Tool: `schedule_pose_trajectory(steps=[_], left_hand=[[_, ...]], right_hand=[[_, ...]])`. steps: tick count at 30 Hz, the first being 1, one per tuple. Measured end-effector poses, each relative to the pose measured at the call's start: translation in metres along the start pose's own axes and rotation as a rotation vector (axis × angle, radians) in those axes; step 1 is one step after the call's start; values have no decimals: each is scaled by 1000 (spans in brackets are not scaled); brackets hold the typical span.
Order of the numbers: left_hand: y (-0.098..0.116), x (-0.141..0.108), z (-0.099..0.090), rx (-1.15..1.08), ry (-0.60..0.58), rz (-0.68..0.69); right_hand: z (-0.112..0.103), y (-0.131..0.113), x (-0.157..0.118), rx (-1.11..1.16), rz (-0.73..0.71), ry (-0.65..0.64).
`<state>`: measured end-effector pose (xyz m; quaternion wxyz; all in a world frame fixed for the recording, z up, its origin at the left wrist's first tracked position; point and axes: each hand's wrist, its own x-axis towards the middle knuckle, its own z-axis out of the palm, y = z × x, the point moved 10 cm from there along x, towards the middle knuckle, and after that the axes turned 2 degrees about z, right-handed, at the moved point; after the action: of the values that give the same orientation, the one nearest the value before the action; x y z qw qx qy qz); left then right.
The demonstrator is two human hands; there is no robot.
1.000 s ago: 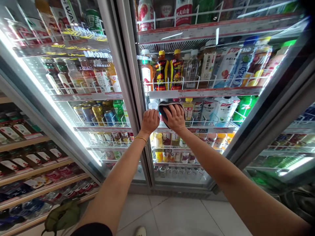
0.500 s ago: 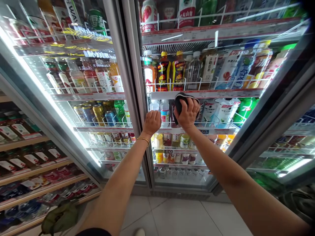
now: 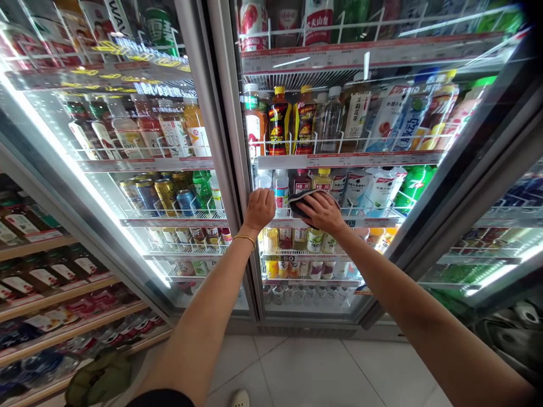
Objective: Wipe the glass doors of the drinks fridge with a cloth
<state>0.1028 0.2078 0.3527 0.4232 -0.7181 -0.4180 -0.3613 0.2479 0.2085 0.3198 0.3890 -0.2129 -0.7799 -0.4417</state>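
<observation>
My right hand (image 3: 323,212) presses a dark cloth with a pale edge (image 3: 300,207) to the glass door (image 3: 314,308) of a drinks fridge. Its fingers lie over the cloth, covering part of it. My left hand (image 3: 259,208) is curled closed beside the metal door frame (image 3: 231,121), at about the same height; whatever its fingers hold is hidden. A thin gold bracelet (image 3: 245,239) circles the left wrist. Behind the glass, close to both hands, stand a clear bottle with a pink and blue label (image 3: 281,191) and a yellow-capped bottle (image 3: 322,180).
Shelves of bottles and cans fill the fridge, with another glass door (image 3: 139,135) on the left. Wooden shelves (image 3: 51,243) of bottles stand further left. A green bag-like object (image 3: 99,379) is at lower left. Below is a tiled floor (image 3: 305,373) with a shoe tip (image 3: 241,398).
My right hand has moved down the glass with the cloth, and its fingers have flattened over it. My left hand keeps its place by the frame. The view has shifted slightly.
</observation>
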Motion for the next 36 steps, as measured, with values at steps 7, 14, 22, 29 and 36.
schedule_pose_trajectory(steps=[7, 14, 22, 29, 36], left_hand=[[0, -2, 1, 25, 8, 1], [9, 2, -8, 32, -75, 34], [-3, -3, -34, 124, -169, 251], [-12, -8, -25, 96, -189, 367], [-8, -12, -28, 156, -116, 432]], right_hand=[[-9, 51, 41, -74, 696, 244], [20, -12, 44, 7, 375, 73], [20, -4, 1, 118, 64, -190], [4, 16, 65, -71, 621, 241], [42, -53, 75, 87, 366, 59]])
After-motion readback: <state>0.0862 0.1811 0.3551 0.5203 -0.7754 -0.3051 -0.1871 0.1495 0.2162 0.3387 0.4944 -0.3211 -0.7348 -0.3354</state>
